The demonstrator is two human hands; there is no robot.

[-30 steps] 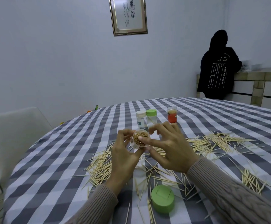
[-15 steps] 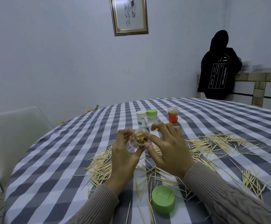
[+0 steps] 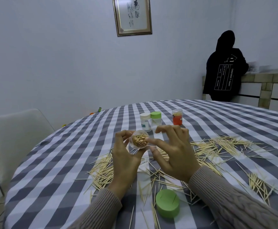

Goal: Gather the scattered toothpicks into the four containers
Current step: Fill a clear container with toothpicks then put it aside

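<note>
My left hand [image 3: 126, 162] holds a small clear container [image 3: 139, 140] tilted toward me, its open mouth packed with toothpicks. My right hand [image 3: 173, 154] is beside it, with the forefinger tip touching the container's rim and the other fingers spread. Whether a toothpick is pinched in it I cannot tell. Loose toothpicks [image 3: 217, 146] lie scattered over the checked tablecloth, with another heap [image 3: 101, 171] at the left. Three more containers stand behind: one with a white lid [image 3: 145, 121], one with a green lid [image 3: 156, 120], and an orange one [image 3: 177, 117]. A green lid [image 3: 167, 203] lies near me.
The round table [image 3: 52, 162] carries a grey-and-white checked cloth. A white chair [image 3: 17, 133] stands at the left. A person in a black hoodie [image 3: 224, 68] stands at a counter at the back right, facing away.
My right hand has shifted slightly, its forefinger now at the container's rim. The container stays held in my left hand.
</note>
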